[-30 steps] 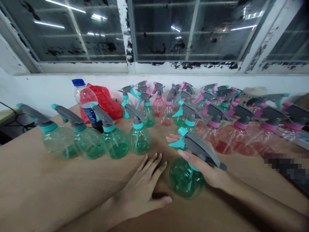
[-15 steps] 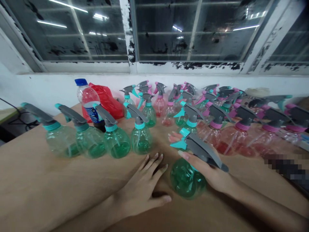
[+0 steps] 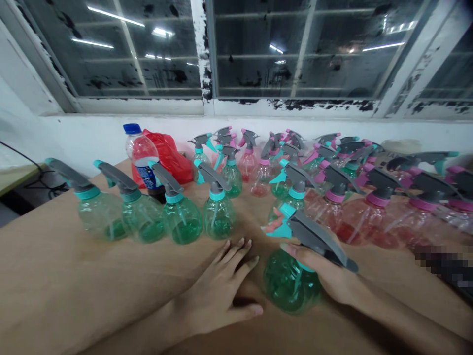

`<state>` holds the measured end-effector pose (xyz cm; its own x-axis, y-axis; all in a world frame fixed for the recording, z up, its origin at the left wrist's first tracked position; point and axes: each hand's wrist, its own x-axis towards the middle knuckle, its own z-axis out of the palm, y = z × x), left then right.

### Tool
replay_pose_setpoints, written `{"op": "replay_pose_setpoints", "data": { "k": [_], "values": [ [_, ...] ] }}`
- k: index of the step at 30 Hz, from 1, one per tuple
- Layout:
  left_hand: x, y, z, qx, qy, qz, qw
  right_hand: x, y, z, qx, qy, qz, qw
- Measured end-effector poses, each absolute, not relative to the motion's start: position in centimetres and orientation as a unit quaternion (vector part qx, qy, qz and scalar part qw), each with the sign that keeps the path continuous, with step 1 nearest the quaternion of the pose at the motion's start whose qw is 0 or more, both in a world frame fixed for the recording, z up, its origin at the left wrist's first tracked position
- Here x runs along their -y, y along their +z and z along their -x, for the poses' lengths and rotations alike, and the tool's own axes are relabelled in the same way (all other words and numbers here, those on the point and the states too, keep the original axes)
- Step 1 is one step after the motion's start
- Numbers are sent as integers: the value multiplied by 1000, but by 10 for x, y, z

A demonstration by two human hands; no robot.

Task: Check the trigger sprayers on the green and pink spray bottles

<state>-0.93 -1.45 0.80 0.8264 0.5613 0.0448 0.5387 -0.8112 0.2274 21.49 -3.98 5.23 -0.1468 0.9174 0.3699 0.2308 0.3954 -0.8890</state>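
Observation:
My right hand [image 3: 332,273] is wrapped round the neck of a green spray bottle [image 3: 286,288], its thumb in front and fingertips showing behind the turquoise trigger. The bottle has a grey head with a turquoise nozzle and holds green liquid. To its left, my left hand [image 3: 218,281] lies flat on the wooden table [image 3: 92,301], fingers spread and holding nothing. Just beyond that hand stands another green spray bottle [image 3: 219,219], at the right end of a row with more green ones, such as the spray bottle [image 3: 183,222] beside it.
Many spray bottles with pink collars, including a pink spray bottle [image 3: 354,224], crowd the right and back. A drink bottle with a blue cap [image 3: 132,128] stands before a red plastic bag [image 3: 166,158] at back left. A window [image 3: 140,59] is behind the table.
The view has shifted slightly, so most things sit a little lower and further right. My right hand still grips the green spray bottle, and my left hand stays flat on the table.

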Motion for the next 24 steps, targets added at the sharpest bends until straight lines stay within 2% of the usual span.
{"op": "replay_pose_setpoints", "data": {
  "k": [4, 10, 24],
  "values": [
    [14, 8, 10, -289, 57, -950, 104, 41, 52, -217, 678, 329, 412, 512],
    [14, 7, 10, -289, 65, -949, 104, 39, 56, -217, 695, 323, 435, 473],
    [14, 9, 8, -290, 46, -952, 85, 41, 61, -215, 702, 317, 432, 469]
  ]
}}
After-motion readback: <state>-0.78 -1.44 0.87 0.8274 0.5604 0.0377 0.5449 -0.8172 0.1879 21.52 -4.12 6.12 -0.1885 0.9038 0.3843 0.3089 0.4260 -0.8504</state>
